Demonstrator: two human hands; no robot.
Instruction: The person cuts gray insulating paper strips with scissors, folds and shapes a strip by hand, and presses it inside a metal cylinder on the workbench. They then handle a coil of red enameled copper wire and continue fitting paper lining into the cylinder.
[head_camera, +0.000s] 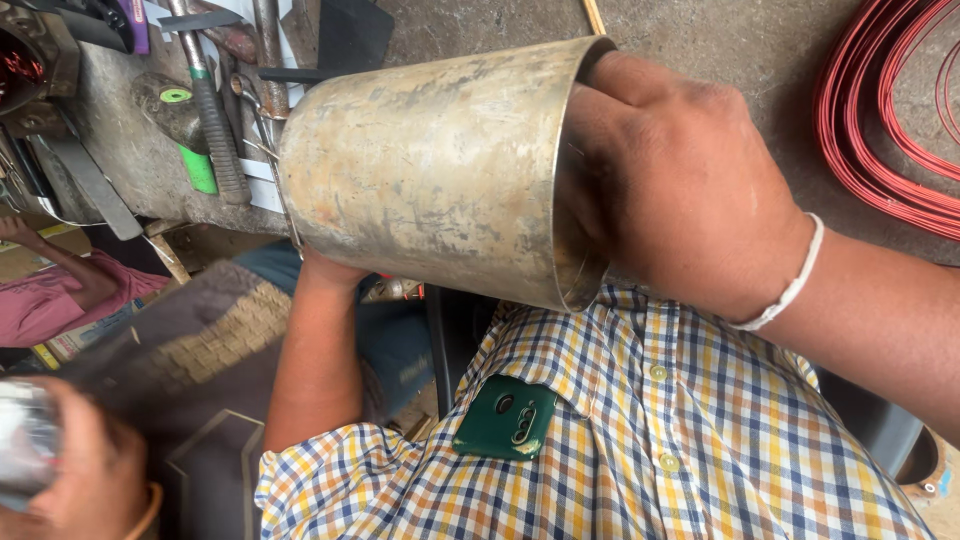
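Nearest the camera: a checked shirt (700, 440) is filling the lower frame, and a green phone (505, 417) is sitting in its chest pocket.

Above that, both hands are working on a metal cylinder (430, 160). It is being held in the air in front of the chest, lying on its side, open mouth facing right, clear of the table (120, 150).

Right hand (680, 190), with a white band (790, 285) on the wrist: the fingers are reaching inside the mouth while the thumb is lying over the upper rim, so the grip is clamped on the rim.

Left hand (325, 268): only the wrist and the heel of the hand are showing, pressing up under the far end. The fingers are hidden behind the wall, so I cannot tell whether that grip is closed or flat.

Progress, as a judgement: the cylinder is already lifted and supported at both ends. Nothing is showing as fitted into it or onto it. The interior is mostly blocked by the hand, so any work inside is not readable.

Condition of the cylinder: it is a dull, brassy grey, mottled with stains and scuffs. The wall is thin, the rim is looking round and undented, and one straight seam line is running along the lower side.

Farther out: a grey-handled tool (215, 130) and a green piece (198, 168) are lying on the table. A red wire coil (870, 130) is lying on the floor at upper right. At lower left another person's hand (80, 470) is blurred, with a pink sleeve (50, 300) above it.
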